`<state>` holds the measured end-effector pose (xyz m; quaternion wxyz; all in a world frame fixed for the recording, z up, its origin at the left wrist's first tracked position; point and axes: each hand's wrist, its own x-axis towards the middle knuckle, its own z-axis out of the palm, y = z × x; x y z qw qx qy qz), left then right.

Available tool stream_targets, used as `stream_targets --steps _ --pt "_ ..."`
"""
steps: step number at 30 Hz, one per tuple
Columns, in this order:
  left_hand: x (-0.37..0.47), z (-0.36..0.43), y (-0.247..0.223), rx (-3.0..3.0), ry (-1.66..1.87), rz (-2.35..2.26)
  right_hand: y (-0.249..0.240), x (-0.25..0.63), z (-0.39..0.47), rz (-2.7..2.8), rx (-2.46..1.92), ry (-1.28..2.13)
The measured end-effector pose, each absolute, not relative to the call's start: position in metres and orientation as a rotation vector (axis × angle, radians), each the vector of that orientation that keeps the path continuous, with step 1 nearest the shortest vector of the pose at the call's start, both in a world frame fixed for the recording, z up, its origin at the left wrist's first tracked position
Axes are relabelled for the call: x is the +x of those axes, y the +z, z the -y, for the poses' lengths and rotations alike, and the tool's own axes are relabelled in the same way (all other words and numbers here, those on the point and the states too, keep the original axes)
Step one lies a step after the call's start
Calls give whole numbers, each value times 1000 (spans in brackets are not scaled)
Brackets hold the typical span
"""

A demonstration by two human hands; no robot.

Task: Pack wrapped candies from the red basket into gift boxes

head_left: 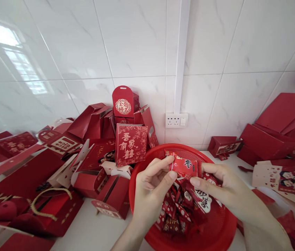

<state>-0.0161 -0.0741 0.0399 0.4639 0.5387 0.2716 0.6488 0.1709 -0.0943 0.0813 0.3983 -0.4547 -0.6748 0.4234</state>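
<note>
Between my two hands is a small red candy packet point(185, 166) with dark lettering on its face. My left hand point(154, 183) pinches its left end between thumb and fingers. At the right end, my right hand point(220, 184) grips it the same way. Both hands are above a round red plastic basket point(227, 223) with a perforated rim. Several wrapped sweets point(172, 209) in red, some with white dots, lie heaped in the basket. A larger red packet with a white label point(203, 200) lies just below my right hand. My hands hide part of the heap.
Many red gift boxes point(131, 144) are piled left of the basket, one red bag with a rope handle point(53, 209) among them. More red boxes point(273, 139) stand at the right. A white tiled wall with a socket point(176, 120) rises behind the white tabletop point(84, 226).
</note>
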Motion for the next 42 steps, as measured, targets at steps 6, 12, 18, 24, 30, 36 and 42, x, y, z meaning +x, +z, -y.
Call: stream_targets --steps 6,12,18,24,30,36,42 --pt "-18 75 44 1406 1586 -674 85 171 96 1745 -1152 1004" --pt "-21 73 47 1407 1580 -666 84 171 98 1744 -1182 994" --pt "-20 73 45 1320 1516 -674 84 173 99 1721 -1240 907" --pt "-17 77 47 1283 1453 -659 85 172 102 1660 -1243 951" --pt "-16 79 49 1276 1447 -643 84 172 102 1650 -1260 885" --pt "-14 79 48 1272 1477 -606 83 169 103 1664 -1232 807" --pt "-14 81 49 1254 1464 -622 87 165 107 1679 -1257 706"
